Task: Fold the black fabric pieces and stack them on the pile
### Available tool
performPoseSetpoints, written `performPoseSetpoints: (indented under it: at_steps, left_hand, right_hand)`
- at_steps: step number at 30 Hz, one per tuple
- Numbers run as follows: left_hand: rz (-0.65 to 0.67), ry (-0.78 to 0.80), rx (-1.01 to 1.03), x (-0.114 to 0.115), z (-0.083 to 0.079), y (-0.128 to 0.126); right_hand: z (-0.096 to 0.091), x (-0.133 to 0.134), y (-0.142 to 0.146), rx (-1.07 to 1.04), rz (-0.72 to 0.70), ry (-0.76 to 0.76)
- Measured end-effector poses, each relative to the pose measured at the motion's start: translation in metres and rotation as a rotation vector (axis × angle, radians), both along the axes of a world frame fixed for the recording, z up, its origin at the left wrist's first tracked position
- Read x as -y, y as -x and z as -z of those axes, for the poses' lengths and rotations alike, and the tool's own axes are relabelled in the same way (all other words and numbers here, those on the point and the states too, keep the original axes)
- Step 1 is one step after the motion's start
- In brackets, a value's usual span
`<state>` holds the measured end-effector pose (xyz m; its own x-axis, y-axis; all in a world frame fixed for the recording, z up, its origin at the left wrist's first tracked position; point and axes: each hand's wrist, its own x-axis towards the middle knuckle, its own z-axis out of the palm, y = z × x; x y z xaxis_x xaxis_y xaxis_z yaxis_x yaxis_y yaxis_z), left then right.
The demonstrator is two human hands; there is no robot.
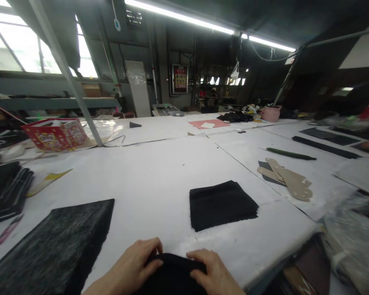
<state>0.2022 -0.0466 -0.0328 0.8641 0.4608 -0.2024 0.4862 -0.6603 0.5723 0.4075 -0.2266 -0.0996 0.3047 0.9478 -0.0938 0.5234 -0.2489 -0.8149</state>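
Note:
At the near edge of the white table, a piece of black fabric (175, 274) is held between my two hands. My left hand (138, 262) pinches its left upper edge, thumb and fingers closed on it. On the other side, my right hand (210, 268) grips the right edge the same way. The lower part of this fabric runs out of the picture. Just beyond my right hand lies a flat stack of black fabric pieces (223, 205) with frayed edges. Left of my left hand rests a larger, dark speckled stack of cloth (58, 241).
Tan cardboard patterns (289, 178) and a long dark green object (290, 154) lie to the right. A pink-handled tool (8, 230) and folded dark cloth (7, 190) are at left, near a red box (55, 135). A metal pole (70, 78) rises behind. Clear plastic (353, 241) hangs at right.

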Motion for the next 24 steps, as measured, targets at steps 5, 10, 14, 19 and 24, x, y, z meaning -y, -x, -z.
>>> performPoseSetpoints:
  at_steps: [5,10,14,19,24]
  left_hand:
    - [-0.05,0.282,0.146,0.001,0.004,-0.069]
    - [-0.217,0.262,0.288,-0.007,0.011,-0.167]
    - [-0.302,-0.16,0.391,-0.022,0.017,-0.221]
    - [-0.357,-0.26,0.382,-0.037,0.03,-0.246]
    - [-0.397,-0.289,0.352,-0.039,0.031,-0.231]
  right_hand:
    - [-0.037,0.002,-0.097,-0.026,0.037,0.044]
    - [-0.078,-0.038,-0.2,0.383,0.014,0.079]
    - [-0.083,-0.083,-0.242,0.698,0.065,0.175]
    - [-0.047,-0.121,-0.241,0.825,0.122,0.163]
    - [0.001,-0.119,-0.244,0.812,0.221,0.043]
